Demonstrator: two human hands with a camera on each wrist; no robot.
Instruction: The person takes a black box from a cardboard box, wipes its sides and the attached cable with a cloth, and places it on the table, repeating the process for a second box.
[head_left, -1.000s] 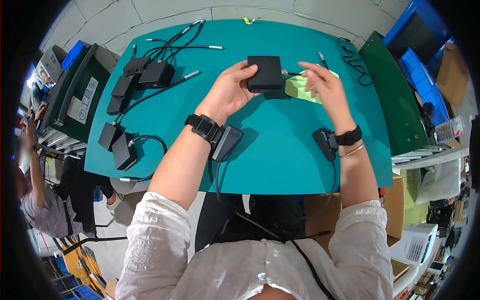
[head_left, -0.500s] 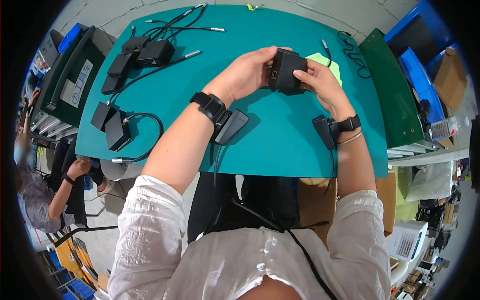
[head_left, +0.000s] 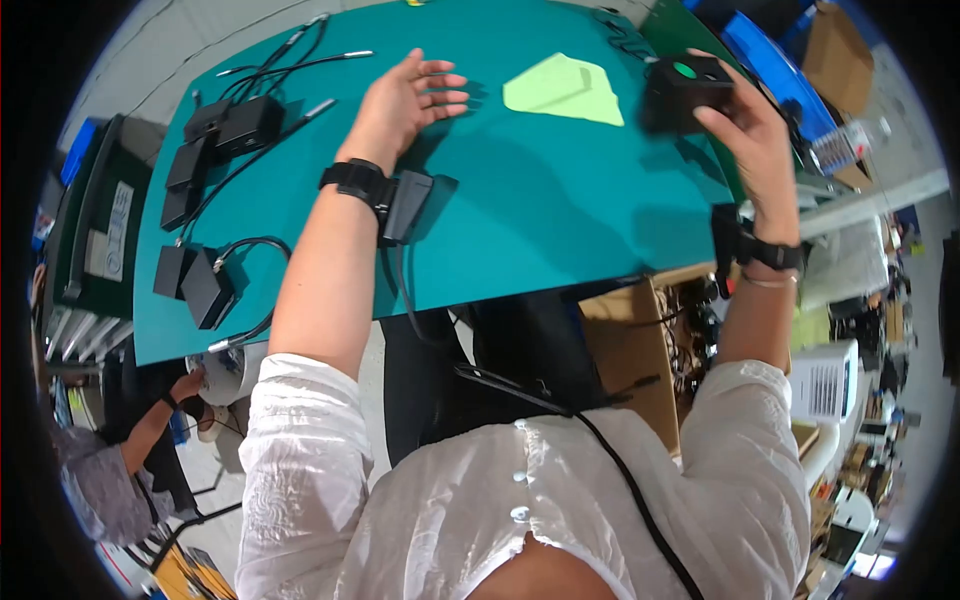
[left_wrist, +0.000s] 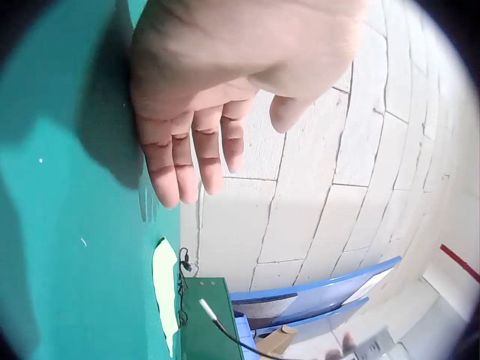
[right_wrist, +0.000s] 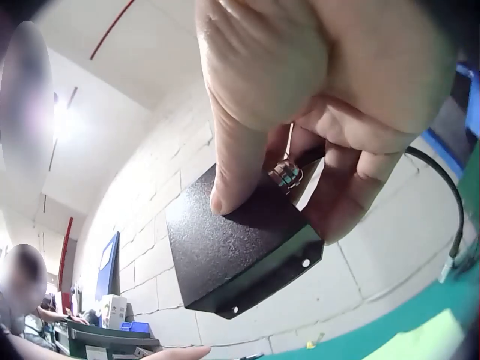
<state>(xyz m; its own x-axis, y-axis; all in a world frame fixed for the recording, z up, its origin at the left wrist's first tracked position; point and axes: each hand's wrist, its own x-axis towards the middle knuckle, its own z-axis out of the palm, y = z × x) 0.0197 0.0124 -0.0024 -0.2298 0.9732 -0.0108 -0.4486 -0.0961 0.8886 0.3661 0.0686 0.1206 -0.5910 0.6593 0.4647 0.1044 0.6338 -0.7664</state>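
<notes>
My right hand [head_left: 758, 125] grips a black metal box [head_left: 675, 100] at the right end of the table, thumb pressed on one face and fingers behind. A round green spot shows on the box in the head view. In the right wrist view, the box [right_wrist: 232, 247] has a flange with two holes, and a metal connector [right_wrist: 286, 175] joins it to a black cable [right_wrist: 450, 176] that hangs down to a silver tip. Over the middle-left of the table, my left hand [head_left: 400, 108] holds nothing; its fingers are extended and slightly bent.
A light green sheet [head_left: 565, 90] lies on the teal table [head_left: 480, 210] between the hands. Several black boxes [head_left: 250, 125] with cables sit along the left side. A green cabinet [head_left: 690, 30] stands at the right edge, with a coiled black cable [head_left: 625, 40] near it.
Both hands were together at the box over the table's middle. The left hand has let go and moved left; the right hand has carried the box to the right, off the green sheet.
</notes>
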